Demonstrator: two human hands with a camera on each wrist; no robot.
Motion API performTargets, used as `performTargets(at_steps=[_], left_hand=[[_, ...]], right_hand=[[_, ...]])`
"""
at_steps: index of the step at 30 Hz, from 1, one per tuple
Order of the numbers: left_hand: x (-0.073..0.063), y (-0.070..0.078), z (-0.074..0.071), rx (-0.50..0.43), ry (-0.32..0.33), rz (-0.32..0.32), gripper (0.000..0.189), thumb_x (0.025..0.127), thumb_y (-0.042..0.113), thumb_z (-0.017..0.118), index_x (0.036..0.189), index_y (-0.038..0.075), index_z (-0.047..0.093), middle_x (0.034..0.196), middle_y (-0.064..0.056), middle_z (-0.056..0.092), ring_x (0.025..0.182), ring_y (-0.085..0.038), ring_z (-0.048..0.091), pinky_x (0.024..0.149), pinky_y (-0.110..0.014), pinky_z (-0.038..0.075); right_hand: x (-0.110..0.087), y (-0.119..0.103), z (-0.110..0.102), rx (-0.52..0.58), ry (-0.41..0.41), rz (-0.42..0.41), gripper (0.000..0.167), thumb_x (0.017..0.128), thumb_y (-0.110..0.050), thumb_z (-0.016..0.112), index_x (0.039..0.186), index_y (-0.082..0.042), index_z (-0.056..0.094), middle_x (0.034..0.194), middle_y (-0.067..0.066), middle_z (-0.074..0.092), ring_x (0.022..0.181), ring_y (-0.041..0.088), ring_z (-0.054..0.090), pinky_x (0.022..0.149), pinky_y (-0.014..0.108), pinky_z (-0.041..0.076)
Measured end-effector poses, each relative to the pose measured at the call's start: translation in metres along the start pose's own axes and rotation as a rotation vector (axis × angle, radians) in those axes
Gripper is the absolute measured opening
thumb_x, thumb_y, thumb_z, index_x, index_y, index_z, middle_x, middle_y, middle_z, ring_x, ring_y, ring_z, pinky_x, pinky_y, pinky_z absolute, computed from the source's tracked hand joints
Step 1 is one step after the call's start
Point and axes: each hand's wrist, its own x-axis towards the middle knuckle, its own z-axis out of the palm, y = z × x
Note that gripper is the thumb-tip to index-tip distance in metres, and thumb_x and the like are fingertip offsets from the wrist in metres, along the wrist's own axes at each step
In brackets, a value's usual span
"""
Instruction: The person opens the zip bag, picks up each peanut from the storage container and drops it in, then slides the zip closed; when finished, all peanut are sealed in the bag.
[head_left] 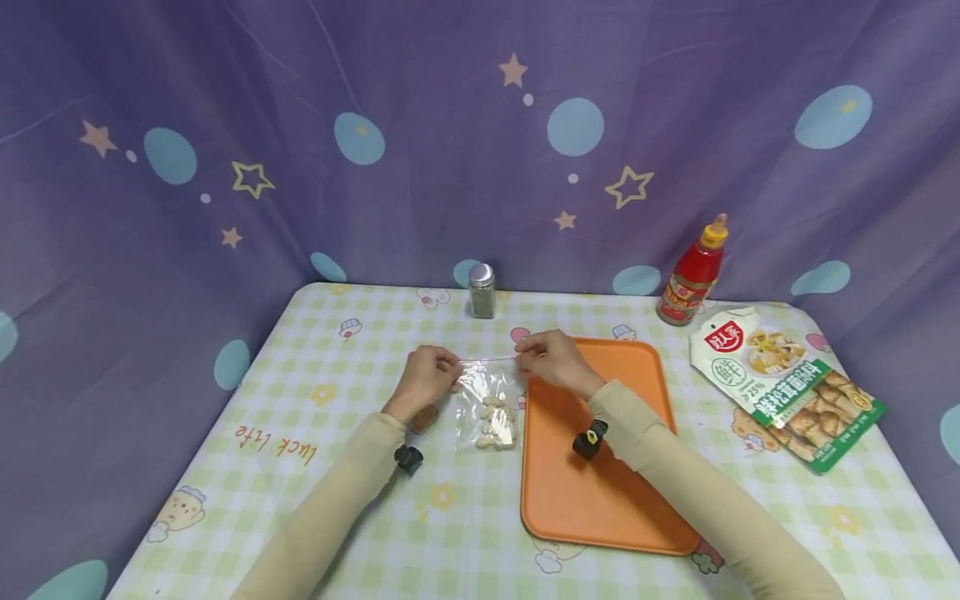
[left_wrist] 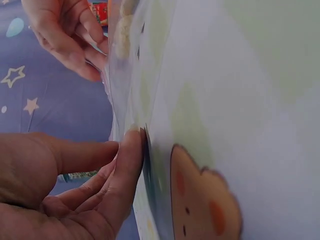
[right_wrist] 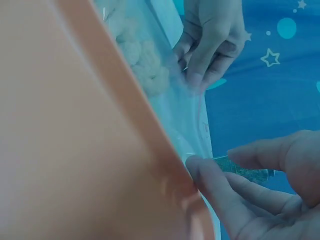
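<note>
A clear zip bag (head_left: pixel 487 429) with a thin pink line along its top lies on the cloth between my hands. Pale, lumpy pieces (head_left: pixel 495 425), like peanuts in the shell, fill its lower half. At the bag's left top corner, my left hand (head_left: pixel 426 379) pinches the edge between thumb and forefinger. My right hand (head_left: pixel 555 362) is at the other top corner, over the tray's edge. In the right wrist view its forefinger (right_wrist: pixel 207 175) touches the bag's edge, while the thumb stands apart from it.
An orange tray (head_left: pixel 555 483) lies right of the bag, under my right forearm. Behind the bag stands a small spice jar (head_left: pixel 482 293). At the back right are a red sauce bottle (head_left: pixel 690 279) and a green-and-white mushroom seasoning packet (head_left: pixel 787 383). A purple curtain (head_left: pixel 465 192) hangs behind the table.
</note>
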Motion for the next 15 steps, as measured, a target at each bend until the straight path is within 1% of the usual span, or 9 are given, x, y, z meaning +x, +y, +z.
performTargets(at_steps=[2,3,6,7,9,11,13,15], left_hand=[[0.002,0.0,-0.001,0.021,-0.009,-0.002,0.014,0.096,0.004,0.072,0.105,-0.006,0.075,0.09,-0.019,0.079,0.066,-0.018,0.075,0.061,-0.023,0.058],[0.004,0.0,-0.001,0.016,-0.018,-0.001,0.015,0.096,0.003,0.072,0.106,-0.006,0.075,0.09,-0.019,0.079,0.066,-0.018,0.075,0.061,-0.023,0.059],[0.007,0.0,-0.001,0.002,-0.038,0.005,0.019,0.095,0.002,0.072,0.111,-0.008,0.073,0.092,-0.02,0.079,0.068,-0.02,0.076,0.065,-0.027,0.062],[0.008,0.0,-0.002,0.004,-0.038,0.01,0.021,0.095,0.002,0.072,0.113,-0.008,0.072,0.092,-0.02,0.079,0.069,-0.02,0.076,0.068,-0.03,0.063],[0.009,0.0,-0.003,0.022,-0.039,0.014,0.026,0.095,0.003,0.072,0.117,-0.009,0.07,0.092,-0.019,0.079,0.069,-0.02,0.077,0.076,-0.035,0.064],[0.008,0.0,-0.005,0.057,-0.04,0.006,0.031,0.095,0.007,0.074,0.121,-0.008,0.069,0.091,-0.017,0.08,0.071,-0.02,0.077,0.086,-0.04,0.063],[0.007,0.001,-0.007,0.1,-0.04,0.004,0.035,0.096,0.013,0.074,0.125,-0.007,0.068,0.092,-0.015,0.079,0.075,-0.02,0.075,0.091,-0.043,0.061],[0.004,0.001,-0.01,0.132,-0.051,0.003,0.04,0.098,0.02,0.073,0.129,-0.005,0.067,0.095,-0.014,0.078,0.082,-0.022,0.074,0.091,-0.045,0.06]], right_hand=[[-0.001,0.0,0.0,0.036,0.001,0.015,0.03,0.097,-0.003,0.069,0.124,0.01,0.069,0.112,0.025,0.073,0.095,0.032,0.076,0.082,0.035,0.065],[-0.002,0.0,-0.001,0.057,0.001,0.018,0.031,0.097,-0.003,0.068,0.125,0.01,0.068,0.114,0.026,0.072,0.097,0.034,0.075,0.083,0.035,0.065],[-0.007,-0.001,-0.004,0.094,-0.007,0.021,0.034,0.098,-0.001,0.067,0.131,0.01,0.065,0.118,0.028,0.069,0.102,0.037,0.075,0.087,0.037,0.065],[-0.009,-0.001,-0.005,0.098,-0.012,0.019,0.035,0.099,-0.002,0.067,0.132,0.01,0.065,0.119,0.028,0.069,0.102,0.037,0.075,0.088,0.038,0.065],[-0.012,-0.002,-0.008,0.078,-0.022,0.009,0.036,0.099,-0.005,0.067,0.133,0.007,0.065,0.121,0.026,0.07,0.103,0.036,0.074,0.089,0.04,0.064],[-0.017,-0.002,-0.012,0.024,-0.029,-0.01,0.035,0.1,-0.01,0.068,0.132,0.003,0.067,0.123,0.021,0.071,0.105,0.032,0.074,0.091,0.041,0.064],[-0.021,-0.001,-0.018,-0.041,-0.023,-0.051,0.033,0.101,-0.014,0.068,0.13,0.0,0.069,0.124,0.017,0.073,0.106,0.03,0.073,0.092,0.041,0.063],[-0.026,-0.001,-0.024,-0.095,-0.007,-0.096,0.031,0.101,-0.016,0.068,0.129,-0.002,0.071,0.126,0.015,0.073,0.109,0.029,0.072,0.093,0.042,0.062]])
